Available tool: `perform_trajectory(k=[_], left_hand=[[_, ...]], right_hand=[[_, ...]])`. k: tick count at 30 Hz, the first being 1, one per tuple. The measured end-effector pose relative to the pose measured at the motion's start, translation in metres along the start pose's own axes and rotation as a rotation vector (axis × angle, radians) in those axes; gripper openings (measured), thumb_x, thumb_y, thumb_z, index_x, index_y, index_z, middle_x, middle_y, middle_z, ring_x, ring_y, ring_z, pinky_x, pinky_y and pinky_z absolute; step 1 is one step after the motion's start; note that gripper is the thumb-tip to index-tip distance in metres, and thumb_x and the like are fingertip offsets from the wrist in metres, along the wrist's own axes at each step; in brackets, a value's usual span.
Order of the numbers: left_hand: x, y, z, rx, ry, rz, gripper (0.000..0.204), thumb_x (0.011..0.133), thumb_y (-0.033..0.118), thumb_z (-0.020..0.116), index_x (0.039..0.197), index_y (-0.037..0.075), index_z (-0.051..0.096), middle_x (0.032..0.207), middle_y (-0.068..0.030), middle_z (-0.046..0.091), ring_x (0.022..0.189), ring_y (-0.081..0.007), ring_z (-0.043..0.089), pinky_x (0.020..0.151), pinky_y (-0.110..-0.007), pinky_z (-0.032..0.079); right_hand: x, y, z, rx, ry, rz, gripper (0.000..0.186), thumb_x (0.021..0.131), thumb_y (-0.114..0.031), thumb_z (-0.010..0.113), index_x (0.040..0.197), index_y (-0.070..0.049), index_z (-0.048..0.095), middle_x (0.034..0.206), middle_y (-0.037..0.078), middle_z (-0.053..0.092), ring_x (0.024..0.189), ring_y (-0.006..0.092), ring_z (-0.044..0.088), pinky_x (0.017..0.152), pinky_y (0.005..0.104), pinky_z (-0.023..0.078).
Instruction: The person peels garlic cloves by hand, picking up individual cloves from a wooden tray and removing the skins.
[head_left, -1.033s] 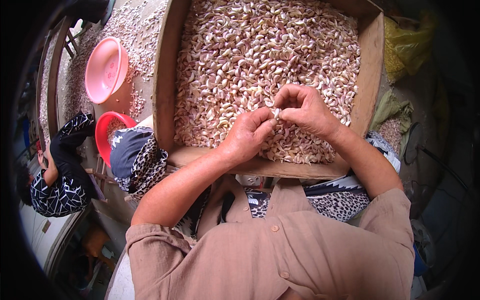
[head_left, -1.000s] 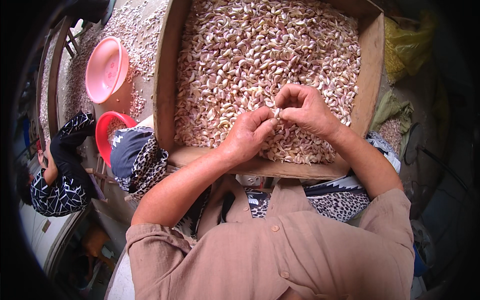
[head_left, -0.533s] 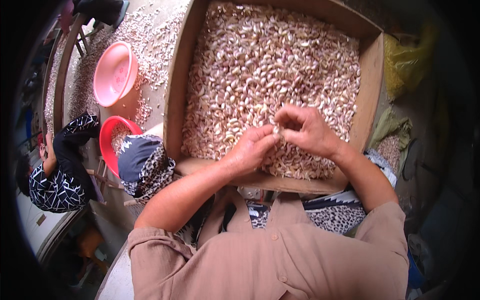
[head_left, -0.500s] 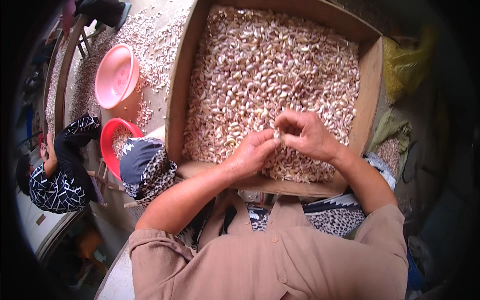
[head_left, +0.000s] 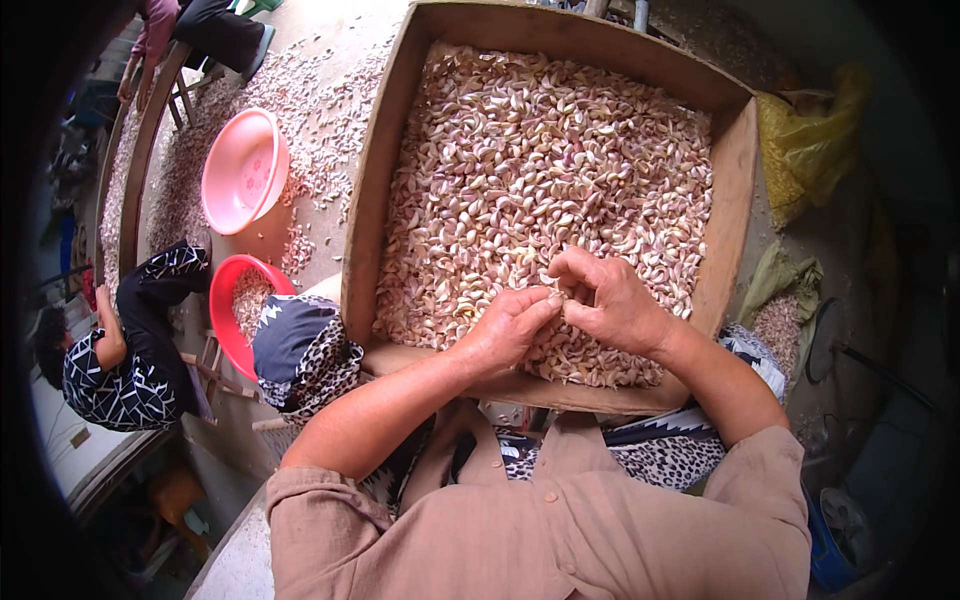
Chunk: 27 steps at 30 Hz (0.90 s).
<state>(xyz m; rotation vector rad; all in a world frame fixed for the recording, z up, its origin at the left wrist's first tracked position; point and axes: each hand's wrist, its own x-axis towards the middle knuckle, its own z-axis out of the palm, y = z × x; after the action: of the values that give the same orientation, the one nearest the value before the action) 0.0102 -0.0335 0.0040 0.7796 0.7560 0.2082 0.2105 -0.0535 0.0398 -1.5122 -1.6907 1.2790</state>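
Observation:
A wide wooden tray (head_left: 730, 210) sits before me, its bed of garlic cloves (head_left: 540, 170) pinkish and cream. Over the near part of the bed, my left hand (head_left: 510, 328) pinches with thumb and forefinger. My right hand (head_left: 625, 308) meets it there, its fingers curled and its thumb drawn in. A small pale garlic clove (head_left: 557, 294) shows in part between the fingertips of both hands; the fingers hide the rest.
At the left stand a pink basin (head_left: 228, 195) and a red basin (head_left: 224, 310) with cloves inside. Cloves (head_left: 330, 110) litter the floor. A co-worker (head_left: 120, 370) sits far left; another person (head_left: 205, 30) is behind. Yellow (head_left: 815, 150) and green (head_left: 785, 275) sacks lie right.
The tray and basins appear slightly lower in the picture as the view has shifted. Both my hands stay together at the fingertips, with only small finger movements.

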Motion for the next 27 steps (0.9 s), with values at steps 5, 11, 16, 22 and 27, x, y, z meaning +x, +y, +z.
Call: perform_trajectory(k=[5,11,16,22,27], left_hand=[[0.001,-0.003,-0.004,0.01,0.015,0.007,0.033,0.111,0.032,0.049,0.088,0.01,0.059,0.063,0.0048,0.045,0.049,-0.0057,0.038,0.043,-0.024,0.031],[0.001,0.005,-0.005,-0.108,0.069,-0.064,0.044,0.109,0.038,0.053,0.077,0.009,0.057,0.059,0.0009,0.047,0.044,-0.0083,0.041,0.04,-0.025,0.035],[0.002,0.0,-0.006,-0.042,0.142,0.025,0.052,0.108,0.043,0.054,0.069,0.009,0.055,0.06,-0.0011,0.052,0.043,-0.0097,0.044,0.038,-0.025,0.035],[0.003,0.002,-0.011,-0.194,0.089,-0.039,0.045,0.109,0.043,0.051,0.083,0.008,0.063,0.064,-0.0012,0.058,0.052,-0.0102,0.052,0.046,-0.024,0.04],[0.0,-0.005,-0.008,-0.223,0.069,0.002,0.046,0.111,0.043,0.045,0.09,0.007,0.066,0.071,-0.0037,0.063,0.05,-0.0121,0.055,0.043,-0.025,0.039]], right_hand=[[0.001,0.012,0.002,-0.415,0.154,-0.153,0.029,0.079,0.003,0.06,0.107,-0.001,0.057,0.087,0.02,0.066,0.075,0.0362,0.069,0.066,0.0463,0.055],[0.006,0.011,-0.021,-0.113,0.358,-0.06,0.014,0.085,0.001,0.068,0.099,-0.002,0.067,0.084,0.011,0.069,0.075,0.0218,0.07,0.07,0.0329,0.056],[0.0,0.004,-0.013,0.259,0.231,-0.004,0.009,0.085,0.004,0.073,0.092,-0.002,0.072,0.085,0.003,0.071,0.08,0.0073,0.065,0.072,0.0247,0.053],[-0.007,-0.005,0.005,0.217,0.137,-0.208,0.015,0.082,0.005,0.073,0.094,-0.004,0.071,0.087,0.009,0.072,0.079,0.0191,0.07,0.073,0.0319,0.055],[-0.007,-0.003,0.023,-0.145,0.191,-0.43,0.017,0.074,-0.004,0.078,0.087,-0.01,0.068,0.083,0.005,0.066,0.076,0.0265,0.063,0.067,0.0381,0.051]])
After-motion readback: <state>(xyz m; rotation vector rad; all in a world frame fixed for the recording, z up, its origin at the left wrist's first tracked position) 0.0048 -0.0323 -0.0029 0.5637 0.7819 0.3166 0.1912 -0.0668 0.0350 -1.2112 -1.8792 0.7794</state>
